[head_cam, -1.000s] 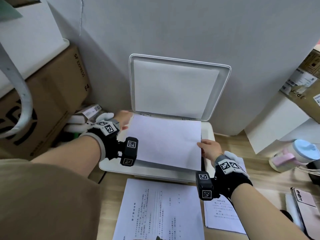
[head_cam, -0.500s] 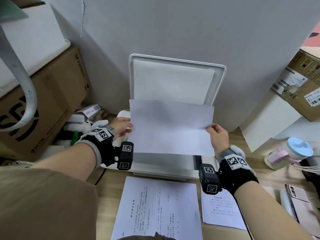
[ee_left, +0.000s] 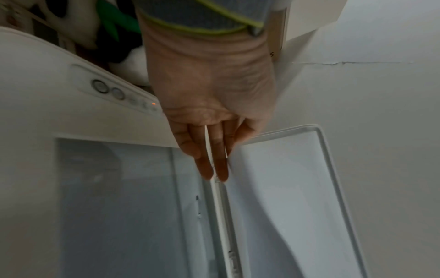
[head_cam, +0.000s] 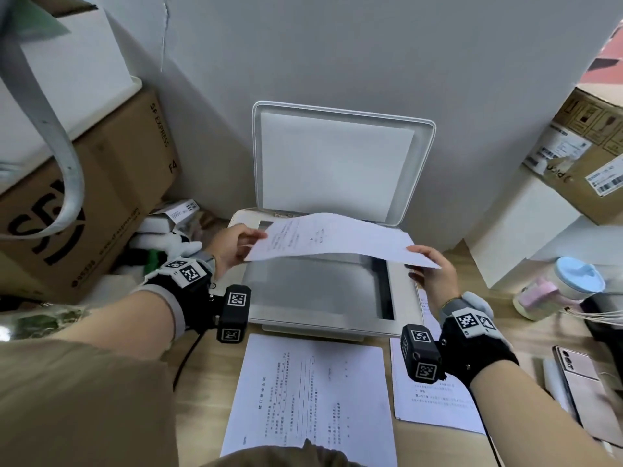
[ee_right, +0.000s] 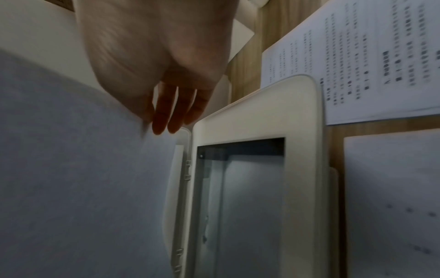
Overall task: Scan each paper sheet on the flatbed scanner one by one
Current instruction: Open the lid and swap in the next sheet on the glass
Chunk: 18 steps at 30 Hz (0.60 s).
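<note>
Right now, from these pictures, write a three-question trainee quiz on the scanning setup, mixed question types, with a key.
1. True or false: the scanner lid stands open, leaning back toward the wall.
2. Multiple choice: the held sheet is
A. lying flat on the scanner glass
B. held above the glass by the left hand and the right hand
C. lying on the desk
3. Fill in: the printed side of the held sheet faces ____.

Key
1. True.
2. B: each hand pinches one side edge, and the glass below is bare.
3. Up; lines of print show on its top face near the left hand.
</note>
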Tool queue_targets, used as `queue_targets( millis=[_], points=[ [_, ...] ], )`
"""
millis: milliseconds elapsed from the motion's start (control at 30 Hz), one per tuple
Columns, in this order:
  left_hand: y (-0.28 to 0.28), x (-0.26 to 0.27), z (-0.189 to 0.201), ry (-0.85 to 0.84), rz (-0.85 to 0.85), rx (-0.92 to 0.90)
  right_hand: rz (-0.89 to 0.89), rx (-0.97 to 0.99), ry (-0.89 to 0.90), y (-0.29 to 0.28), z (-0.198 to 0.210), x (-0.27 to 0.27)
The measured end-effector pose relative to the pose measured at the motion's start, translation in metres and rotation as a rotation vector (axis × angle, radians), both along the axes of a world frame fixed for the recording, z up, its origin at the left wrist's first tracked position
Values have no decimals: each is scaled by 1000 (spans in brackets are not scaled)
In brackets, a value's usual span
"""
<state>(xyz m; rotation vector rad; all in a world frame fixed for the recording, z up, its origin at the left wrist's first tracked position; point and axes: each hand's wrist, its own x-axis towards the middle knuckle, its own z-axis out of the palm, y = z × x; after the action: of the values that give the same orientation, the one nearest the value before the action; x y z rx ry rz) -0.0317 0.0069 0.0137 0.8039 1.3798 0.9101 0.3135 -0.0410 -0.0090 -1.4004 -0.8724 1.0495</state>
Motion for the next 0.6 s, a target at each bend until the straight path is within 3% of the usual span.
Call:
queue_targets(
  millis=[167,333,433,600],
  points=[
    [-21,7,-28,138,-116,-62,-62,-193,-36,-20,-25,3],
    [-28,16,-46,266,-109,-10,-122,-310,-294,-33,-43,7],
    [-29,20,-50,269,-105,-11,-171,-355,-242,-41,-42,8],
    [-29,28,-51,177,-88,-16,-22,-406,-186,-56,-28,10]
  ],
)
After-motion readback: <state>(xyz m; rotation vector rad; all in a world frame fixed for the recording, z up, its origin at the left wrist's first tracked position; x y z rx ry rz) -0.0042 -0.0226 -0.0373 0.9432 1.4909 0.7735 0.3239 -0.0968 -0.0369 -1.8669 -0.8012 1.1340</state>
